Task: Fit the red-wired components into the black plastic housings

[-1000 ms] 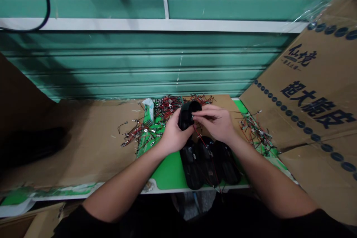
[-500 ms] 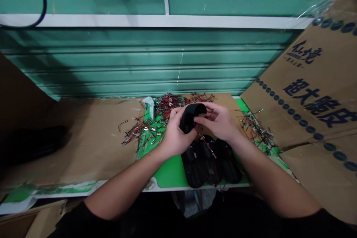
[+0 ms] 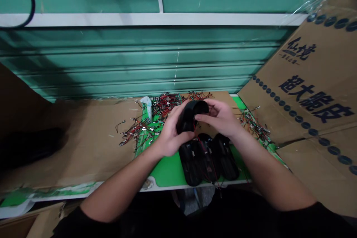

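A black, curved plastic shell (image 3: 190, 112) is tilted up above the table, its rounded open end toward the right. My left hand (image 3: 170, 134) wraps round its left side, with the thumb along the near side. At the open end, the thumb of my right hand (image 3: 221, 121) presses inside the rim, and its fingers curl behind. A thin red wire lead (image 3: 194, 126) runs down from that thumb tip; its upper end is hidden. Below both hands, several similar black shells (image 3: 192, 169) lie side by side, with red and black wires across them.
Loose wire leads with small connectors form a bundle (image 3: 167, 104) at the back, a left heap (image 3: 136, 130) and a right heap (image 3: 256, 128). Cardboard (image 3: 92, 141) covers the table's left. A printed carton (image 3: 315, 93) stands right; green ribbed shutter (image 3: 125, 59) behind.
The view has shifted slightly. The shell has turned a little in my hands, showing more of its hollow inner side. My right thumb stays at its rim.
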`<state>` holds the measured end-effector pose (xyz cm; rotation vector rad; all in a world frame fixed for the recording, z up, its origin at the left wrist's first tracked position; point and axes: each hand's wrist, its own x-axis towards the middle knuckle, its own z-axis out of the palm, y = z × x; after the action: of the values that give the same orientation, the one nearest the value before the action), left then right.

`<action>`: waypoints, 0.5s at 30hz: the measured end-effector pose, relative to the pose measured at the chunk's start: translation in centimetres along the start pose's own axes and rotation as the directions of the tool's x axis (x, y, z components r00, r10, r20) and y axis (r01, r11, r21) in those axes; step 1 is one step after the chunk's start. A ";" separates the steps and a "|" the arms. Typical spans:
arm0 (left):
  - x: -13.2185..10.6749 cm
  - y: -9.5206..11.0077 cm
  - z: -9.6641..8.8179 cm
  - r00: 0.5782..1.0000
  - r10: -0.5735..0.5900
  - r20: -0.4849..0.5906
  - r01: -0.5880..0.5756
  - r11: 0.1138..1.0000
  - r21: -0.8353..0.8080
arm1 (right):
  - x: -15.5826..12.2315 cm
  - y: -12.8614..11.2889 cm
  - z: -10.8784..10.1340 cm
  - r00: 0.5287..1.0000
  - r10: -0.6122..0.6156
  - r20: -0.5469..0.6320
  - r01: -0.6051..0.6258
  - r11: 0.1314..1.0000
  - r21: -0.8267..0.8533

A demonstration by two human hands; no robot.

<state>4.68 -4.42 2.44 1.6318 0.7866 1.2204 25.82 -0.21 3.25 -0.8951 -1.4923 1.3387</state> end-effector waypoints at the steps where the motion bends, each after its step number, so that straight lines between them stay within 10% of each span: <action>1: 0.2 0.3 -0.6 0.999 -0.036 0.022 0.037 0.996 -0.077 | -0.1 -0.6 -0.4 1.000 0.007 0.018 -0.007 1.000 0.007; 9: 2.3 1.0 -5.4 0.969 -0.143 -0.203 0.162 0.984 0.078 | -2.1 -3.2 -0.9 0.844 0.264 0.466 -0.234 0.964 -0.123; 12: 2.2 1.6 -5.8 0.923 -0.371 0.102 0.340 0.910 0.236 | -2.4 -2.3 -0.1 0.811 0.302 0.500 -0.163 0.939 -0.303; 15: 1.7 2.1 -5.1 0.765 -0.477 0.433 0.328 0.867 0.377 | -2.4 -1.5 0.5 0.817 0.247 0.521 0.009 0.898 -0.440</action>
<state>0.21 -2.22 5.47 1.7768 0.9275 0.3340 26.19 -2.83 4.37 -0.9116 -2.2963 1.4799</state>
